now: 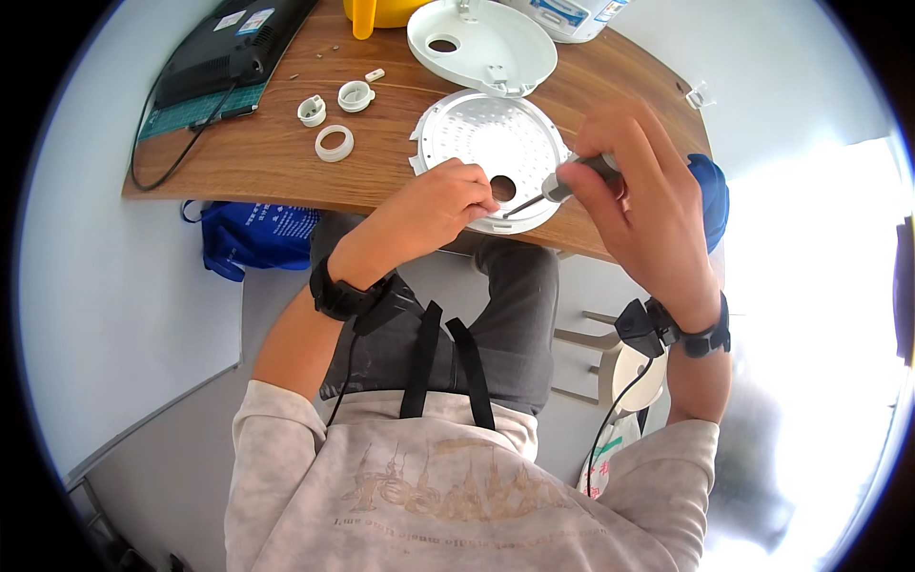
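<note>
A round white lid-like part (481, 138) with a shiny dimpled inner plate lies at the table's front edge, with a round hole near its near side. My left hand (434, 212) is closed at its near left rim, thumb and fingers pinched together beside the hole; what they hold, if anything, is hidden. My right hand (643, 191) grips a screwdriver (558, 186) by its grey handle. Its thin shaft slants down to the left, and its tip is at the part's near rim, just right of the hole.
Behind lies a pale round cover (477, 57) with a hole. To the left are a white ring (335, 143), two small white cup-shaped fittings (355, 95) and tiny loose pieces. A black device (214, 67) rests on a green mat (172, 116). A blue bag (257, 234) hangs below.
</note>
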A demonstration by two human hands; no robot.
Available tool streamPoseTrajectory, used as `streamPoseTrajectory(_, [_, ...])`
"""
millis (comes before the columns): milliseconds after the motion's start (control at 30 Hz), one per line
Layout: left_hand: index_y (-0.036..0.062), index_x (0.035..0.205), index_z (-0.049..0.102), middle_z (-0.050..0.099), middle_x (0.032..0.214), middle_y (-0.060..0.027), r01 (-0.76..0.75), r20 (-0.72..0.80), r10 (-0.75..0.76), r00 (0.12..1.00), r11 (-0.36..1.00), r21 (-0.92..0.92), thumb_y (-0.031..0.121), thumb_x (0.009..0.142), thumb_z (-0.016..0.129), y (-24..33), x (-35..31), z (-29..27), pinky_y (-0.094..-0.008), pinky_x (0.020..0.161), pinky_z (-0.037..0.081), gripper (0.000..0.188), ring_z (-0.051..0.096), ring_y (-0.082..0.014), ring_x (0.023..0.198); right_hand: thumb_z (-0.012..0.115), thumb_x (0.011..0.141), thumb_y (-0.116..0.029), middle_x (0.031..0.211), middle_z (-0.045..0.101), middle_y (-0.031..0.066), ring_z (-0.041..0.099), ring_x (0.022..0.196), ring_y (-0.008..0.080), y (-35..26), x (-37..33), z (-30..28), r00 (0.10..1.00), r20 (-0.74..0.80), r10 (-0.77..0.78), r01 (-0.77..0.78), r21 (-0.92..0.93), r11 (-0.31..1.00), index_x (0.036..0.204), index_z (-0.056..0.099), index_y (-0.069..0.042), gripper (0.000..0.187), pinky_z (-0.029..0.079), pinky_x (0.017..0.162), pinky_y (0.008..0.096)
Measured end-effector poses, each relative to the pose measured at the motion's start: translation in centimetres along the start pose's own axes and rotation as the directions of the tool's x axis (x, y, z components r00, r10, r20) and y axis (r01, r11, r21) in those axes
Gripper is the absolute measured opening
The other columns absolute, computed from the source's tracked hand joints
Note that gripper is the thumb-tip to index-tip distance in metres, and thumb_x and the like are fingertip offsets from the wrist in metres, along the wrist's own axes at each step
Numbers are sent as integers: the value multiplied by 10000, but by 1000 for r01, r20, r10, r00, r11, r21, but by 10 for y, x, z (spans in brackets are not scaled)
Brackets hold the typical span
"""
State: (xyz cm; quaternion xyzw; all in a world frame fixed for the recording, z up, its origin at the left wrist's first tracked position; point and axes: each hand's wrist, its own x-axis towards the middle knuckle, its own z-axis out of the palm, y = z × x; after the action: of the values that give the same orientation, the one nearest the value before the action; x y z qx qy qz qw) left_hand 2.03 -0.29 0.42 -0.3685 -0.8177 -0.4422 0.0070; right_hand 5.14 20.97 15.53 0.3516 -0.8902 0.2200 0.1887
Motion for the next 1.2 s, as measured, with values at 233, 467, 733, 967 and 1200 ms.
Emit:
streamPoseTrajectory(233, [9,999,727,663,1039,-62,0,-11,0,1000,1000,3,106,949,659,-6,-2,2,-364,925,491,129,605,-258,1039,740,842,27,1142,720,78,716,875,206,-4,0,-26,979,157,127,-136,46,990,1165,691,-65,339,614,757,285])
streamPoseTrajectory(467, [13,1003,732,664,1037,-58,24,-3,-24,1000,1000,6,113,945,669,1,-1,1,-356,913,498,132,609,-249,1034,827,836,-216,743,673,72,612,557,225,13,-1,-26,993,103,57,-43,-132,990,1030,698,-61,280,478,513,303])
streamPoseTrajectory(733, [16,1009,726,659,1027,-55,40,-6,-40,999,999,-12,101,946,665,-2,-2,3,-355,906,495,122,601,-253,1017,811,859,-338,571,562,5,521,443,237,4,-1,-5,999,-11,-50,40,-442,896,916,665,-92,292,404,439,339])
streamPoseTrajectory(967, [9,1003,721,659,1032,-60,-11,-34,11,999,1000,-16,123,954,664,-3,-1,5,-357,911,490,136,598,-254,1022,755,888,-156,970,649,101,582,633,247,8,-1,-1,998,-23,-65,65,33,997,1063,611,-43,253,478,526,376])
streamPoseTrajectory(1200, [10,1010,727,663,1038,-64,3,-38,-3,999,1000,-2,136,961,662,-2,-3,5,-361,920,489,150,600,-254,1025,753,858,-6,1143,689,88,661,769,237,0,-2,-12,998,59,9,-16,123,992,1152,677,-38,306,577,636,298])
